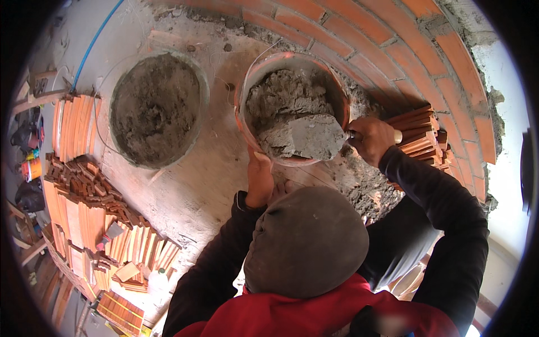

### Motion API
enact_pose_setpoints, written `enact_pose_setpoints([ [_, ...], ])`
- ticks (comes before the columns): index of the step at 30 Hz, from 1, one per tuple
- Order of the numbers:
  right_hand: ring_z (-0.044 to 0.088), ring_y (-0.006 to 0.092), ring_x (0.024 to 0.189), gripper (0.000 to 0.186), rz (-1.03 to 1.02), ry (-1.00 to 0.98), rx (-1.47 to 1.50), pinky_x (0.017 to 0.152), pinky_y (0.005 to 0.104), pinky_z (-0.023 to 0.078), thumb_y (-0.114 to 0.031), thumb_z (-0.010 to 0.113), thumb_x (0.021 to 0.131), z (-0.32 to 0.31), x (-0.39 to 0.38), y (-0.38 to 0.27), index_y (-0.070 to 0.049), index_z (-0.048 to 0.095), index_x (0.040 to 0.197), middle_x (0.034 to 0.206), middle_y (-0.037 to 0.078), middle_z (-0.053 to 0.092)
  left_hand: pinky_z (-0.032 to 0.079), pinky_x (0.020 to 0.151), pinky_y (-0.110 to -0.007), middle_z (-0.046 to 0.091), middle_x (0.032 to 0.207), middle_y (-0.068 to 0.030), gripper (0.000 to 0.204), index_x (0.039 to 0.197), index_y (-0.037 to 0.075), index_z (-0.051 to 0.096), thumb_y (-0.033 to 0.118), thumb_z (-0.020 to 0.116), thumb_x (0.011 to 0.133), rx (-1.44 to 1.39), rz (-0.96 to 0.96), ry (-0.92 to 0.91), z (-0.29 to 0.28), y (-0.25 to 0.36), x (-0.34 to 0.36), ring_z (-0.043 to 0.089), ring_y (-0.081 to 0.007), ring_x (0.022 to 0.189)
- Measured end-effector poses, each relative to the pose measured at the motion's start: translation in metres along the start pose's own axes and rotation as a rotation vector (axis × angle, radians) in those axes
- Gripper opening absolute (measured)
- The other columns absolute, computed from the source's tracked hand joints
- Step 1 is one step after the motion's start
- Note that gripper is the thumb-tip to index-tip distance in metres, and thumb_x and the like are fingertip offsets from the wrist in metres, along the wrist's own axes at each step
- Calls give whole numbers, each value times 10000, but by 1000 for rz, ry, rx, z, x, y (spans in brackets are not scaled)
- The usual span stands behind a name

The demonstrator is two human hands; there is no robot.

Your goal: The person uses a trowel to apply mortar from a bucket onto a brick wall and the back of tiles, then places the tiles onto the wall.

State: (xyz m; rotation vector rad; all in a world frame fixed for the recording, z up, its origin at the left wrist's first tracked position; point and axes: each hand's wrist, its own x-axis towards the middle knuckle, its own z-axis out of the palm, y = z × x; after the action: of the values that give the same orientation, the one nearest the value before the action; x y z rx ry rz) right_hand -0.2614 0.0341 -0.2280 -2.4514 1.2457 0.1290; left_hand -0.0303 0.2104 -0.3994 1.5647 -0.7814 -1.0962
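Observation:
A person in a grey cap (306, 241), red top and dark sleeves crouches below me, seen from above and behind. Their right hand (373, 140) grips a wooden-handled tool with a heap of wet grey mortar (300, 135) on it, over a round bucket (247, 84) holding more mortar. Their left hand (259, 177) touches the bucket's near-left side. A second round container of mortar (154, 106) stands to the left. Neither of my own hands shows.
A curved brick wall (393, 50) runs along the upper right. Brick stacks (76, 129) and broken pieces (90, 185) line the left, with more bricks (415, 146) beside the wall. A blue hose (95, 42) lies at upper left; mortar debris (370, 196) lies right of the bucket.

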Motion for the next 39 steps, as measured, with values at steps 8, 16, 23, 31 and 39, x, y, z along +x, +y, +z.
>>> enact_pose_setpoints([
  [8, 655, 326, 881, 225, 176, 98, 105, 748, 446, 512, -222, 767, 771, 10, -14, 13, -112, 695, 953, 899, 95, 685, 350, 1090, -420, 466, 1408, -40, 600, 1483, 115, 350, 528, 251, 1058, -620, -307, 48, -4, 33, -8, 432, -190, 1272],
  [16, 616, 294, 804, 145, -36, 276, -259, 696, 460, 485, -133, 734, 715, -41, -2, 5, -129, 667, 844, 787, 50, 626, 388, 1063, -415, 429, 1399, -46, 654, 1430, 81, 394, 579, 419, 1006, -572, -249, -27, -17, 60, -6, 431, -189, 1255],
  [23, 613, 321, 630, 281, -133, -367, 23, 630, 463, 484, -285, 624, 930, -102, 22, -23, -3, 623, 922, 686, 143, 603, 409, 1051, -396, 490, 1375, -57, 549, 1418, 49, 408, 463, 353, 1063, -476, -181, 10, -16, 47, 3, 465, -173, 1270],
  [31, 526, 163, 507, 506, 538, -1045, 674, 424, 363, 478, -459, 356, 1045, -88, 54, -61, -24, 591, 939, 591, 26, 485, 408, 1049, -382, 529, 1340, -64, 545, 1395, 35, 432, 460, 382, 1057, -504, -100, 25, -4, 35, 3, 501, -175, 1231],
  [39, 533, 230, 517, 526, 18, -1226, -125, 530, 404, 468, -441, 357, 1058, -90, 109, -65, -30, 588, 825, 593, 90, 537, 415, 979, -313, 565, 1260, -65, 527, 1386, 21, 433, 435, 387, 1064, -470, -25, 61, 2, 35, 6, 521, -148, 1123],
])
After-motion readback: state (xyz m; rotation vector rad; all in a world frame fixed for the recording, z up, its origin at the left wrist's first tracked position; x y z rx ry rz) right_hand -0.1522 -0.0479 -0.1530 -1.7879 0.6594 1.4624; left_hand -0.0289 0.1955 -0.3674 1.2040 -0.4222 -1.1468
